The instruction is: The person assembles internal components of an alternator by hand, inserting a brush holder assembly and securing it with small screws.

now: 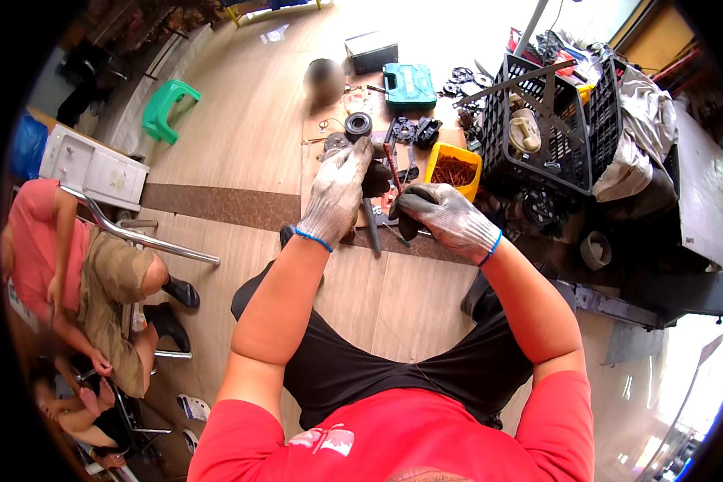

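Both my hands wear white knitted work gloves with dark palms and blue cuffs. My left hand is closed, its fingers curled; what they hold, if anything, is hidden. Right beside it, my right hand pinches the lower end of a thin reddish rod, which stands up between the hands. Below the left fingers a dark bar or handle slants toward me. Just beyond the hands lie a black ring-shaped part and several black machine parts on a brown sheet.
A yellow bin of reddish screws or nails stands right of the hands. Farther off are a teal tool case and a dark box. Black crates crowd the right. A green stool and a seated person are at left.
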`<state>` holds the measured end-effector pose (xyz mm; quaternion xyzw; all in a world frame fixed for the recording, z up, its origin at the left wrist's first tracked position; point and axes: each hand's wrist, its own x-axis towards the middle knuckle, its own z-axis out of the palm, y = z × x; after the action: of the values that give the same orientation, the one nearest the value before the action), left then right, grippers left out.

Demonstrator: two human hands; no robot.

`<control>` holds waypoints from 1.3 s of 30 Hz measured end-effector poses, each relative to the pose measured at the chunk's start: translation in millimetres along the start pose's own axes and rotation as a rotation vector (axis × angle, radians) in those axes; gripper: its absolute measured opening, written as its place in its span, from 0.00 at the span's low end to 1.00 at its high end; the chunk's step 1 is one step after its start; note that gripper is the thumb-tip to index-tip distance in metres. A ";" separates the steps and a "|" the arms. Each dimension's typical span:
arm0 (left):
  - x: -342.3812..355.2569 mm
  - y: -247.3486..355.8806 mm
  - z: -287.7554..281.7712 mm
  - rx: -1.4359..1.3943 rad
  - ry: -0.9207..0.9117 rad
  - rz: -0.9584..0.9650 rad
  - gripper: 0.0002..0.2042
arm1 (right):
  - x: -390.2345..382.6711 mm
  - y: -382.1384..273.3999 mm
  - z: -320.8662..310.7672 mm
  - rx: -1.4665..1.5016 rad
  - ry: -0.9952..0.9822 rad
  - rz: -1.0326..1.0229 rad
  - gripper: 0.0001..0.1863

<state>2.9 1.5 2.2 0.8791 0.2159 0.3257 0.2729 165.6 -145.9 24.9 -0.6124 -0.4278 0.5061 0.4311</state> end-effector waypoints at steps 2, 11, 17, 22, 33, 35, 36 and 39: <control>-1.3 -9.5 4.7 -0.080 -0.068 -0.042 0.18 | -1.4 -5.4 3.6 0.043 -0.001 0.033 0.12; 14.6 31.7 1.4 -1.158 -0.101 -0.761 0.24 | -1.1 -2.4 2.9 -0.006 -0.026 0.021 0.12; 12.7 41.4 2.9 -0.981 -0.098 -0.687 0.20 | 1.3 18.9 0.3 -0.562 0.061 -0.382 0.14; 9.5 42.2 4.1 -0.560 -0.009 -0.487 0.17 | 0.2 19.8 5.5 -0.612 0.072 -0.458 0.11; 19.7 15.8 10.6 -1.195 0.336 -0.851 0.17 | 4.9 22.3 -7.9 -0.139 0.131 -0.254 0.12; 20.5 8.3 7.6 -1.275 0.334 -0.833 0.16 | 7.2 16.6 -9.1 0.138 0.186 0.051 0.13; 19.2 9.0 8.1 -1.281 0.323 -0.818 0.16 | 8.2 23.9 -9.7 -0.028 0.215 -0.106 0.13; 18.1 12.6 11.1 -1.234 0.302 -0.791 0.17 | 6.9 37.4 -7.9 -0.335 0.270 -0.383 0.13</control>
<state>25.7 -1.7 11.2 0.3687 0.3292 0.3822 0.7808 177.5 -149.8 -11.9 -0.6451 -0.5520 0.2517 0.4646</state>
